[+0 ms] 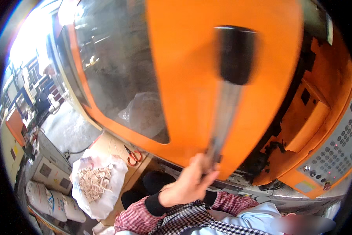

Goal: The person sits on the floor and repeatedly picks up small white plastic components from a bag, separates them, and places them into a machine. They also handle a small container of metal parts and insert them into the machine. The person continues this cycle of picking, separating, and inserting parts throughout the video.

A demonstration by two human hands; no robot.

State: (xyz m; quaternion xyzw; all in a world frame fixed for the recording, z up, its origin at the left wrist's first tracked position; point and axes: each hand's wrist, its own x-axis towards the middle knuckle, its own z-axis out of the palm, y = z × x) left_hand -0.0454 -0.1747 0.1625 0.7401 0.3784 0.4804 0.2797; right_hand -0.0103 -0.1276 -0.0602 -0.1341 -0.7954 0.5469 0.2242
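Note:
My left hand (187,182) is at the lower end of a door handle (226,113), its fingers closed on it and slightly blurred. The handle is a long grey bar with a thick black upper end, fixed to a large orange machine door (187,74). My right hand is mostly hidden behind the left; its black cuff (210,197) and red checked sleeve (234,202) show close by. What the right fingers do cannot be made out.
A dark window (121,66) fills the door's left part. Orange-handled scissors (133,156) lie on a cardboard box (111,145). Beside them stands a white plastic bag (119,169) of small pale parts. A button panel (332,152) is at right; filled sacks (56,203) sit lower left.

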